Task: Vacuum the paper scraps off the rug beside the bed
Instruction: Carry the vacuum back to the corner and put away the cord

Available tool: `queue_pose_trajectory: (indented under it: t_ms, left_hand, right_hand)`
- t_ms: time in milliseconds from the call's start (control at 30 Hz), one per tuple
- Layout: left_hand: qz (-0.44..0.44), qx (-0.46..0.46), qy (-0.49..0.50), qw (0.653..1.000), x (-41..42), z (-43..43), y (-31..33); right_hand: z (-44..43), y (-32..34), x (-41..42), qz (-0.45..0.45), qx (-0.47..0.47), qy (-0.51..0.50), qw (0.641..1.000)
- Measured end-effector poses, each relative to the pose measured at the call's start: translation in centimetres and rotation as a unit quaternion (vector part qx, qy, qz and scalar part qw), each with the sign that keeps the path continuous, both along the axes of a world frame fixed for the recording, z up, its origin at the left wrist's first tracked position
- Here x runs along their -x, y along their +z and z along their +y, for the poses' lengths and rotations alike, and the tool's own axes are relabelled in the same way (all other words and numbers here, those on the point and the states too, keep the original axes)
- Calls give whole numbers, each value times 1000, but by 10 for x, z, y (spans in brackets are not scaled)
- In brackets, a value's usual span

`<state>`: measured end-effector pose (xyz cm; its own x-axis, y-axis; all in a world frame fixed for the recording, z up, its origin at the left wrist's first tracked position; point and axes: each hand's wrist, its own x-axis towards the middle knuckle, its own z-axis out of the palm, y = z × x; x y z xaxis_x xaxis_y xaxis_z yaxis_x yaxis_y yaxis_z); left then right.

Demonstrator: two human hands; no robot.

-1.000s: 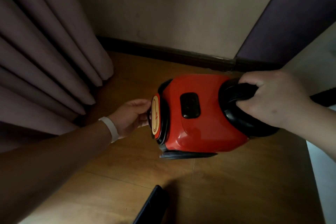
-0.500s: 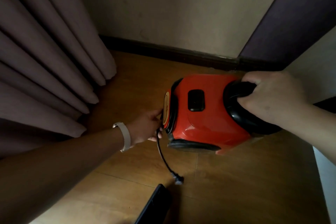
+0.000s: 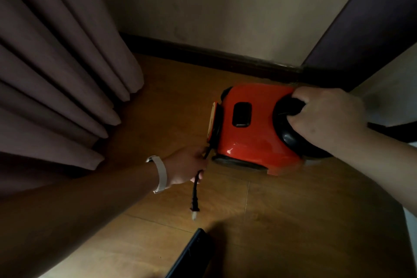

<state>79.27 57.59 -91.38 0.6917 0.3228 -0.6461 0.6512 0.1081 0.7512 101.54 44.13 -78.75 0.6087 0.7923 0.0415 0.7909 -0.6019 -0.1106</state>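
Observation:
A red canister vacuum cleaner (image 3: 252, 140) sits on the wooden floor near the wall. My right hand (image 3: 325, 119) grips its black handle (image 3: 286, 110) at the right end. My left hand (image 3: 187, 167), with a white band on the wrist, grips the black power cord (image 3: 194, 189) that comes out of the vacuum's left end. The cord hangs down from my fist and ends in a plug (image 3: 194, 211) just above the floor. No rug or paper scraps are in view.
Heavy curtains (image 3: 56, 88) hang at the left, reaching the floor. A dark baseboard (image 3: 203, 52) runs along the beige wall behind the vacuum. A dark flat object (image 3: 191, 255) lies at the bottom edge. A dark panel (image 3: 370, 20) stands at the right.
My left hand has pulled the power cord out of the vacuum's left end and drawn it toward me; the plug now hangs free. The vacuum has shifted right in the view.

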Motion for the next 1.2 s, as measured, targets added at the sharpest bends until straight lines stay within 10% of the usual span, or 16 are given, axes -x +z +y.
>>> queue_pose_trajectory:
  t_ms: [1200]
  left_hand:
    - [97,-237,-178,950,-11,17,-95]
  right_hand:
    - [62,-50,-3,-18,95,65,993]
